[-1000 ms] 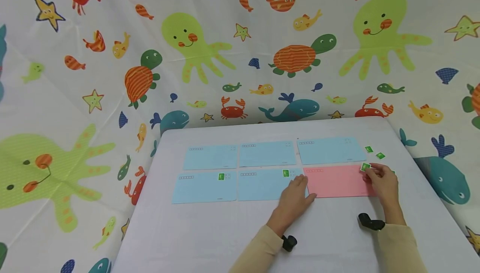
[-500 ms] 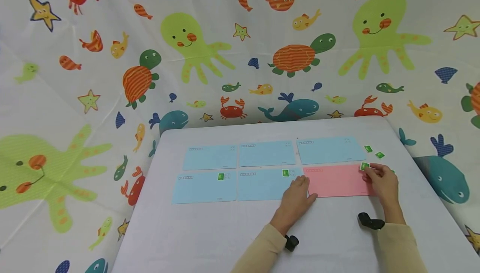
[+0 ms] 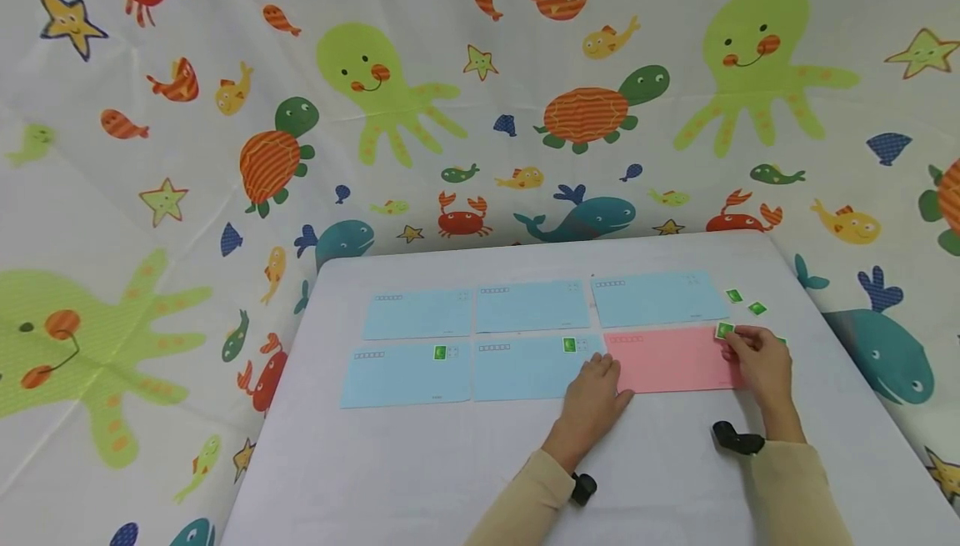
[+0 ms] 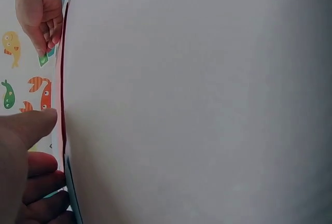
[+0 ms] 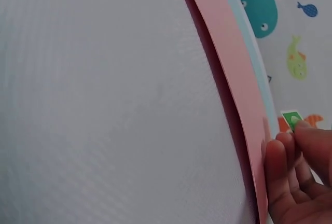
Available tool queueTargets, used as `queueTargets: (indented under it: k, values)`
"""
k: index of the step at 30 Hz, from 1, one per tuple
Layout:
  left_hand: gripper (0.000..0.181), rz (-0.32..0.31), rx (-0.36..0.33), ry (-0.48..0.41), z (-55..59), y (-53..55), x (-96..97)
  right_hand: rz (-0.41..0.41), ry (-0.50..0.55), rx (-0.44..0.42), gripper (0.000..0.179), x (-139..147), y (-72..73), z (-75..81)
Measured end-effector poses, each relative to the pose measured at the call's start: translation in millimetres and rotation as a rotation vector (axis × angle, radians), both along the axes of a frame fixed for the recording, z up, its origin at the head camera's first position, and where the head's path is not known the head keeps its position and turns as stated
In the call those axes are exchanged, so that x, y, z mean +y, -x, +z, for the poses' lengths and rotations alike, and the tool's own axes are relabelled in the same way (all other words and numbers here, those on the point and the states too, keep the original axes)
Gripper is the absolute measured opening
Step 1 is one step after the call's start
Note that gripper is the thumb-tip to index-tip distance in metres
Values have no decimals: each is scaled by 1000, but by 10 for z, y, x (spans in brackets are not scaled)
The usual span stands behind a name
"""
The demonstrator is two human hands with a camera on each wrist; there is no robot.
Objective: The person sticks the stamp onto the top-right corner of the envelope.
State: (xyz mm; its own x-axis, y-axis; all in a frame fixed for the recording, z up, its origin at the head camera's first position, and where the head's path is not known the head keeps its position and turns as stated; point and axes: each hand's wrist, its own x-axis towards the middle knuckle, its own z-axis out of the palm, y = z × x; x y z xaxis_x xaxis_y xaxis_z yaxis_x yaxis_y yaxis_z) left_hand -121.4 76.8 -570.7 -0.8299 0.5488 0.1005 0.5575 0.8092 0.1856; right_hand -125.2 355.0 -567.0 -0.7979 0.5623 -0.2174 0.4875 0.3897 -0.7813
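My right hand (image 3: pixel 763 367) pinches a small green postage stamp (image 3: pixel 723 330) between thumb and fingers, over the upper right corner of a pink envelope (image 3: pixel 671 363). The right wrist view shows the stamp (image 5: pixel 293 119) sticking out past the fingertips. Whether it touches the paper I cannot tell. My left hand (image 3: pixel 588 400) rests with extended fingers where the pink envelope's left edge meets a blue envelope (image 3: pixel 517 379). That blue envelope bears a green stamp (image 3: pixel 569 345) near its upper right corner. In the left wrist view, the left hand (image 4: pixel 31 172) lies along the envelope edges.
Another stamped blue envelope (image 3: pixel 405 379) lies front left. Behind stand a row of blue envelopes: left (image 3: pixel 416 317), middle (image 3: pixel 532 308) and right (image 3: pixel 660 300). Loose stamps (image 3: pixel 733 296) lie at the right; one is partly hidden behind the right hand. A patterned cloth hangs behind the white table (image 3: pixel 405 471).
The right hand keeps hold of the stamp and has barely shifted at the pink envelope's corner. The left hand stays where it rests. The head view has drifted slightly.
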Motion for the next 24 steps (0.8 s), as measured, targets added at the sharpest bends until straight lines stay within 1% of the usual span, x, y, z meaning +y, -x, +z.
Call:
queueTargets:
  k: [3,12,19,24]
  values:
    - [46,4,19,22,-4,-1,5,12,-9,-4,51,-11,11,12]
    - [43,24,-2,77,10,10,25,62,-51,-45,50,-8,31,17]
    - [40,26,-20,45,14,10,29,90,-72,-79,53,-20,42,20]
    - [40,36,-61,22,16,15,29,125,-93,-96,52,-6,72,13]
